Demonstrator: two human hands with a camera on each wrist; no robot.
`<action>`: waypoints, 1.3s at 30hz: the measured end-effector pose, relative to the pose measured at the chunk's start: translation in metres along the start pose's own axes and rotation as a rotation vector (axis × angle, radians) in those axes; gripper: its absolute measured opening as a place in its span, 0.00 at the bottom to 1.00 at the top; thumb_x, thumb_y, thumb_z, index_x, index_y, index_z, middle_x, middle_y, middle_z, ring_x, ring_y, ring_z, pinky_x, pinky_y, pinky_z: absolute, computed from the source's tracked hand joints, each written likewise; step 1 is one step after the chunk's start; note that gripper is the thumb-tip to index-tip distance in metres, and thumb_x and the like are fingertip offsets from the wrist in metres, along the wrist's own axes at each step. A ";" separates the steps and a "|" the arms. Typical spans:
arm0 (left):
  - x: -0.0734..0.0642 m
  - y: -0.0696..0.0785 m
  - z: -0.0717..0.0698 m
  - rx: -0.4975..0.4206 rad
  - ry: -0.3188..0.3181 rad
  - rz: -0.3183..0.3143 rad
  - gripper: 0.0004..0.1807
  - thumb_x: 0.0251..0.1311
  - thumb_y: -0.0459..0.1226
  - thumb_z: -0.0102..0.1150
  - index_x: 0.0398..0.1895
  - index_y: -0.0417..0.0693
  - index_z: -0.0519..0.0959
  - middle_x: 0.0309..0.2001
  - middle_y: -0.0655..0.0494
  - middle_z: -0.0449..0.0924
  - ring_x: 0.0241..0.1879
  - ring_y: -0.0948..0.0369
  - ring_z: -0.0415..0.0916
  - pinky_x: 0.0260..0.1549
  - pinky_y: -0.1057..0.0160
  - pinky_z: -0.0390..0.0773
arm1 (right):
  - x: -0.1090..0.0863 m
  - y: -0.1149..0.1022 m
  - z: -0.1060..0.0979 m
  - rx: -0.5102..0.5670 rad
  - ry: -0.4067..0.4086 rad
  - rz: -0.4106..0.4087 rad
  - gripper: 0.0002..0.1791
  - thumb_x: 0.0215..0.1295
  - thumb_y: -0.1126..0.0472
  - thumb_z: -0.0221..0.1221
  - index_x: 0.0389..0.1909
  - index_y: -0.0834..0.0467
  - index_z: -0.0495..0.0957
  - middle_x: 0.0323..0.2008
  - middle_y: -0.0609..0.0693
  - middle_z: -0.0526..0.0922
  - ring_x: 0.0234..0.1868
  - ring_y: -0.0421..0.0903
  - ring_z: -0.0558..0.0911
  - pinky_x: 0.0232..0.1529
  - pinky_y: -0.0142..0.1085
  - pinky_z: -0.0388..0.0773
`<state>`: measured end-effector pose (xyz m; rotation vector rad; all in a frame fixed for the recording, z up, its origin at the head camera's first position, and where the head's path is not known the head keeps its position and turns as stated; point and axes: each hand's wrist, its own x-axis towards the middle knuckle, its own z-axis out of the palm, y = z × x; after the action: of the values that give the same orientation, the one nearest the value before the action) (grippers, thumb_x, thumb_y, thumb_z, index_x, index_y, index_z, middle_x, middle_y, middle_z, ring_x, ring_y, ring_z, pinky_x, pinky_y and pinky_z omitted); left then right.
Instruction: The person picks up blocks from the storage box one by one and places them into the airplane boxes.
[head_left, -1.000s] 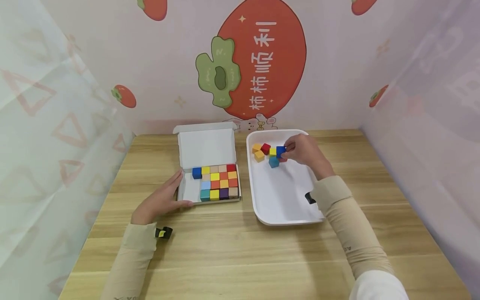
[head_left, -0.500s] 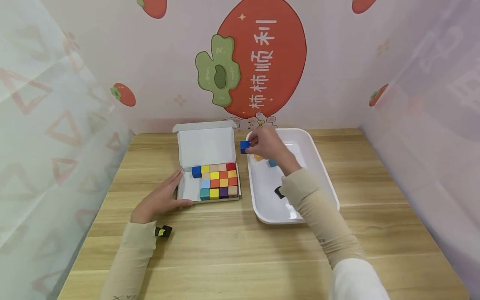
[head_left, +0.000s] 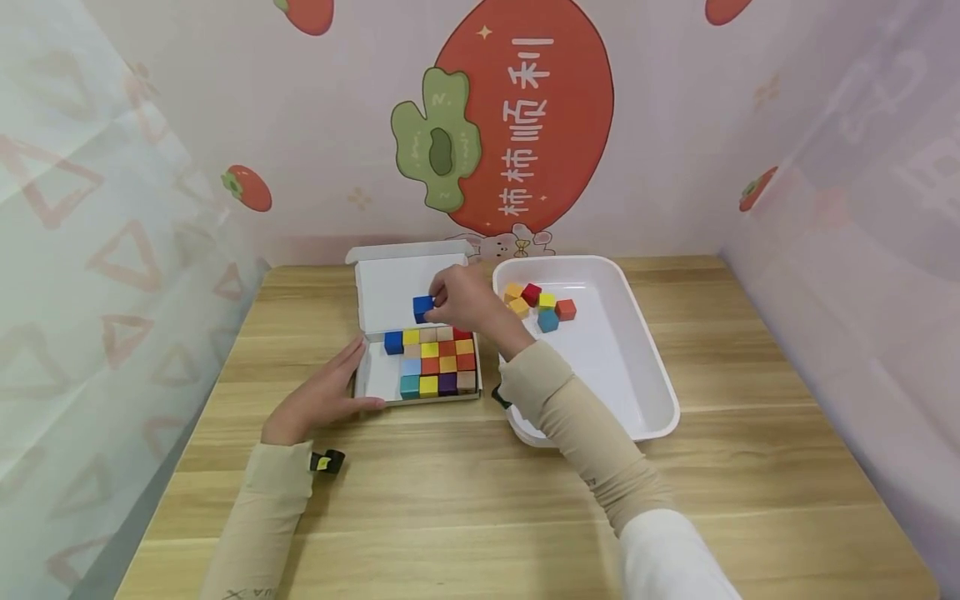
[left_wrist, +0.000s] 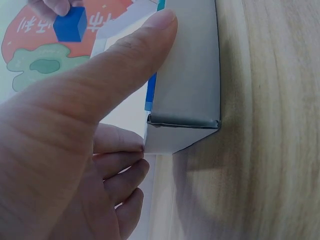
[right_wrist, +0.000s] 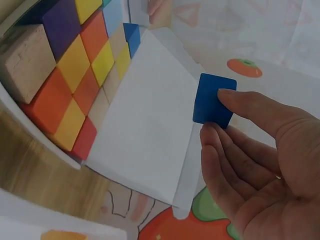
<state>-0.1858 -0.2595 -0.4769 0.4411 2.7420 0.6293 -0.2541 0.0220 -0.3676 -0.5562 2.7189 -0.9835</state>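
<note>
My right hand (head_left: 468,298) pinches a blue cube (head_left: 423,309) between thumb and fingertips, held up in front of the raised lid. In the right wrist view the cube (right_wrist: 214,100) hides part of the lid's edge. The white cardboard box (head_left: 381,377) lies with its lid (head_left: 405,287) standing up behind it. Rows of coloured cubes (head_left: 447,364) fill its right and middle parts, and another blue cube (head_left: 393,342) sits at the back left. My left hand (head_left: 321,398) grips the box's left end, its thumb (left_wrist: 160,30) along the front wall and its fingers at the left side.
Right of the box stands a white tray (head_left: 660,383). Several loose cubes lie at its back left, among them a teal cube (head_left: 548,320) and an orange-red cube (head_left: 566,310). The right forearm (head_left: 585,442) crosses the tray. A printed wall (head_left: 637,167) closes off the table's back.
My right hand has lifted the blue cube out of the tray and carried it left to the box's lid. The left hand has stayed on the box.
</note>
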 end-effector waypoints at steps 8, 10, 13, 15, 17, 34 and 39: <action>0.001 0.000 0.000 0.005 0.001 0.002 0.70 0.56 0.66 0.72 0.86 0.39 0.42 0.87 0.40 0.37 0.85 0.37 0.43 0.79 0.36 0.57 | 0.005 -0.007 0.031 0.005 0.006 -0.053 0.16 0.66 0.58 0.73 0.52 0.61 0.88 0.44 0.52 0.89 0.43 0.45 0.85 0.47 0.31 0.88; 0.001 0.000 0.000 0.003 0.004 0.010 0.70 0.56 0.66 0.72 0.86 0.38 0.43 0.87 0.39 0.37 0.84 0.36 0.44 0.79 0.36 0.57 | 0.006 -0.008 0.039 0.010 0.008 -0.062 0.15 0.66 0.59 0.73 0.50 0.61 0.88 0.43 0.52 0.89 0.41 0.45 0.84 0.46 0.31 0.88; 0.001 -0.001 0.000 0.002 0.007 0.019 0.69 0.57 0.65 0.72 0.86 0.36 0.43 0.87 0.39 0.38 0.84 0.36 0.44 0.79 0.36 0.57 | 0.008 -0.011 0.050 0.013 0.010 -0.063 0.16 0.66 0.59 0.74 0.50 0.62 0.88 0.42 0.52 0.89 0.40 0.45 0.84 0.46 0.32 0.88; 0.001 -0.002 0.000 0.000 0.010 0.028 0.69 0.58 0.64 0.72 0.85 0.35 0.44 0.87 0.38 0.38 0.84 0.36 0.44 0.79 0.36 0.56 | 0.010 -0.012 0.057 0.012 0.003 -0.049 0.16 0.65 0.58 0.74 0.51 0.62 0.88 0.43 0.52 0.89 0.40 0.45 0.84 0.47 0.33 0.89; 0.001 -0.002 0.000 0.001 0.014 0.038 0.68 0.58 0.64 0.72 0.85 0.34 0.44 0.87 0.38 0.38 0.84 0.36 0.45 0.80 0.36 0.56 | 0.012 -0.012 0.063 0.001 -0.004 -0.034 0.17 0.65 0.58 0.74 0.51 0.62 0.88 0.43 0.52 0.89 0.40 0.45 0.84 0.49 0.33 0.88; -0.001 -0.002 -0.001 0.000 0.030 0.088 0.66 0.60 0.61 0.72 0.84 0.31 0.46 0.86 0.35 0.40 0.84 0.35 0.46 0.79 0.35 0.57 | 0.020 -0.008 0.092 -0.063 -0.043 0.014 0.16 0.65 0.56 0.74 0.48 0.61 0.88 0.40 0.51 0.90 0.36 0.44 0.84 0.49 0.33 0.88; -0.001 -0.002 -0.001 0.001 0.030 0.088 0.66 0.60 0.61 0.72 0.84 0.30 0.47 0.86 0.35 0.40 0.84 0.35 0.45 0.79 0.35 0.57 | 0.022 -0.006 0.095 -0.090 -0.039 0.013 0.15 0.66 0.55 0.74 0.46 0.61 0.88 0.43 0.52 0.91 0.37 0.44 0.84 0.50 0.34 0.89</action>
<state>-0.1858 -0.2619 -0.4763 0.5599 2.7639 0.6613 -0.2427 -0.0461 -0.4372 -0.5662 2.7398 -0.8415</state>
